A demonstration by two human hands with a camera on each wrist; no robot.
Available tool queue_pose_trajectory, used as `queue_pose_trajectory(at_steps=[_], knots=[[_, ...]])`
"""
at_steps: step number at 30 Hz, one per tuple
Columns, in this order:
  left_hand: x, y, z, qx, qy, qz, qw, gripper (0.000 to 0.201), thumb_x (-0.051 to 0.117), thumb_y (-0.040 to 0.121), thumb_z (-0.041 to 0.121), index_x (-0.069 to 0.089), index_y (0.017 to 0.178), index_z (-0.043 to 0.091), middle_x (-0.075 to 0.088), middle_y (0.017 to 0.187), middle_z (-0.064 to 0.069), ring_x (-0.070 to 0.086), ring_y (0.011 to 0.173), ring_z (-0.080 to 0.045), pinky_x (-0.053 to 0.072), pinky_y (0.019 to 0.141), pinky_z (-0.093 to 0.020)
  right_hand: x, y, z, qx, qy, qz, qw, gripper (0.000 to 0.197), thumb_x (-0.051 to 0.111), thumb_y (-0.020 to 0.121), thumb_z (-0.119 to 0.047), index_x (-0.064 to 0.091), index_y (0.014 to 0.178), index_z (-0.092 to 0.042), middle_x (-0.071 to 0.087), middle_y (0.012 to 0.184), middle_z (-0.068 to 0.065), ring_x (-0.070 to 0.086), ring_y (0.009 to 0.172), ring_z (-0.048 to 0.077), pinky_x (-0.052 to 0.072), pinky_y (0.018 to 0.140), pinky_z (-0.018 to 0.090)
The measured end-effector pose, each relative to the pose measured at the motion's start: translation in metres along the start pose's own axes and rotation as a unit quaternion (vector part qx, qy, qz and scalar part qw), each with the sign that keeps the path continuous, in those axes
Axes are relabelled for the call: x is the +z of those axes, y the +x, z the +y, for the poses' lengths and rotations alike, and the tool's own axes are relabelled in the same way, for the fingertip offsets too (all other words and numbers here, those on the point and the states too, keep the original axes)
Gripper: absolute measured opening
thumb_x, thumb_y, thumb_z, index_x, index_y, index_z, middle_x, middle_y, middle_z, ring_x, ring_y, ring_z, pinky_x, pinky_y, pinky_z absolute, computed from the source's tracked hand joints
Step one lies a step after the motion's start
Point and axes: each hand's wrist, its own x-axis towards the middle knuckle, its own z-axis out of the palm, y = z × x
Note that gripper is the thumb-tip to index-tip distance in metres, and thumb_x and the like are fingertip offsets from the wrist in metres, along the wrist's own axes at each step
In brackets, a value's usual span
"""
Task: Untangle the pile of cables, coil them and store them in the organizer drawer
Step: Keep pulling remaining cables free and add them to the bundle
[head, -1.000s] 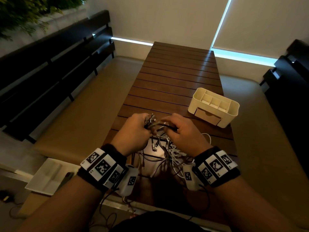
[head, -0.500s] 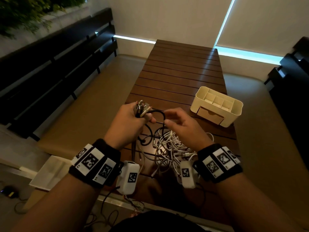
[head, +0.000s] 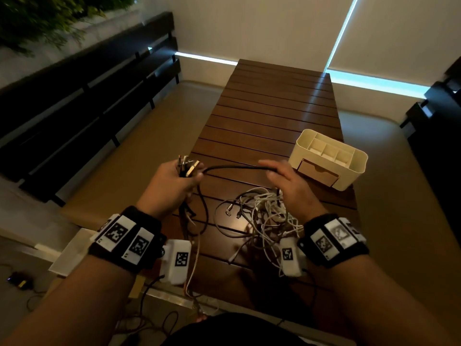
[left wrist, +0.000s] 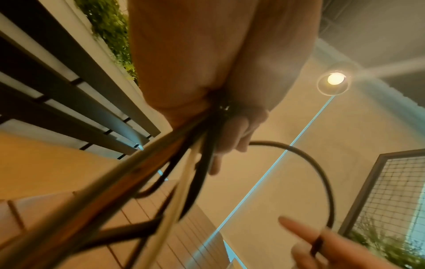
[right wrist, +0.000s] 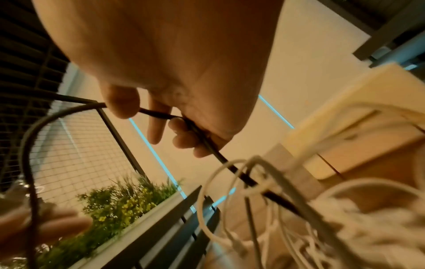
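Cables (head: 262,216), mostly white, lie heaped on the near end of the table (head: 274,108) beneath the person's wrists. Above them the left hand (head: 172,186) clenches a bundle of plugs (head: 187,166), while the right hand (head: 287,181) grasps a black cable (head: 237,167) drawn almost straight between the two. A second ago both hands met over the heap and that cable hung in a small loop; they have since parted, drawing it free, so one lead looks nearly ready for coiling. Beyond the right hand, the organizer (head: 349,173) sits with its drawer (head: 316,172) closed.
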Motion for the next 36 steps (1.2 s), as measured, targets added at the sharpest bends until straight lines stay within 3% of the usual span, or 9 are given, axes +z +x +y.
queue_pose_trajectory(at_steps=[6,9,11,14,18,23,27,31,36], knots=[[0.008,-0.007,0.008,0.105,0.057,0.037,0.992,0.022,0.058,0.099,0.005,0.064,0.118,0.014,0.073,0.117,0.009,0.049,0.047,0.001,0.043,0.049,-0.019,0.000,0.007,-0.013,-0.035,-0.122,-0.022,0.992,0.034,0.045,0.105,-0.022,0.060,0.136,-0.021,0.044,0.094,-0.007,0.045,0.078,-0.007,0.038,0.069,0.006],[0.030,-0.014,0.014,0.162,0.122,-0.008,0.979,0.025,0.062,0.097,0.009,0.064,0.120,0.019,0.070,0.118,0.011,0.059,0.070,0.012,0.046,0.069,-0.013,0.013,-0.001,-0.026,-0.109,-0.153,-0.058,0.981,0.033,0.054,0.101,-0.016,0.063,0.133,-0.018,0.045,0.090,-0.009,0.047,0.076,-0.006,0.042,0.068,0.008],[0.042,-0.015,0.014,0.173,0.173,-0.037,0.969,0.021,0.065,0.095,0.012,0.067,0.114,0.020,0.070,0.105,0.010,0.060,0.082,0.010,0.045,0.072,-0.011,0.018,-0.004,-0.036,-0.160,-0.143,-0.067,0.975,0.029,0.058,0.099,-0.011,0.068,0.125,-0.017,0.047,0.088,-0.009,0.047,0.073,-0.001,0.043,0.065,0.013],[0.045,-0.015,0.016,0.157,0.193,-0.049,0.967,0.004,0.066,0.095,0.016,0.067,0.099,0.015,0.066,0.082,0.007,0.056,0.065,0.001,0.045,0.062,-0.021,0.016,-0.006,-0.041,-0.180,-0.128,-0.049,0.974,0.024,0.061,0.097,-0.009,0.070,0.118,-0.018,0.052,0.092,-0.010,0.052,0.078,0.000,0.044,0.069,0.012],[0.040,-0.015,0.022,0.165,0.217,-0.023,0.962,0.007,0.064,0.097,0.017,0.067,0.092,0.015,0.068,0.080,0.002,0.054,0.060,-0.004,0.043,0.058,-0.027,0.017,-0.010,-0.018,-0.100,-0.155,-0.049,0.982,0.020,0.056,0.101,-0.022,0.059,0.120,-0.027,0.055,0.099,-0.020,0.054,0.091,-0.008,0.044,0.074,0.011],[0.021,-0.015,0.029,0.135,0.071,0.035,0.988,0.008,0.061,0.098,0.014,0.065,0.094,0.019,0.069,0.071,0.006,0.048,0.052,-0.013,0.042,0.047,-0.023,0.016,-0.011,0.037,0.032,-0.233,-0.063,0.970,0.009,0.048,0.104,-0.028,0.055,0.099,-0.026,0.054,0.088,-0.009,0.054,0.081,0.014,0.040,0.069,0.026],[0.007,-0.016,0.021,0.122,0.045,0.064,0.989,0.011,0.059,0.099,0.013,0.065,0.093,0.019,0.071,0.071,0.007,0.046,0.049,-0.008,0.042,0.049,-0.028,0.005,-0.005,0.051,0.067,-0.275,-0.020,0.959,0.011,0.048,0.104,-0.029,0.055,0.097,-0.026,0.052,0.088,-0.009,0.054,0.088,0.018,0.043,0.083,0.037],[0.003,-0.013,0.010,0.077,0.141,0.044,0.986,0.012,0.060,0.098,0.008,0.064,0.091,0.018,0.075,0.084,0.002,0.052,0.048,0.000,0.040,0.052,-0.025,-0.002,0.003,0.028,0.032,-0.197,0.040,0.979,0.016,0.048,0.105,-0.028,0.059,0.096,-0.020,0.056,0.086,-0.001,0.053,0.076,0.014,0.037,0.063,0.026],[0.010,-0.014,0.011,0.114,0.238,0.122,0.957,0.018,0.061,0.098,0.016,0.055,0.084,0.026,0.057,0.079,0.008,0.046,0.061,-0.006,0.032,0.050,-0.019,0.002,0.002,-0.004,-0.033,-0.071,0.027,0.997,0.024,0.048,0.103,-0.017,0.067,0.117,-0.019,0.050,0.099,0.000,0.053,0.087,0.007,0.042,0.070,0.008]])
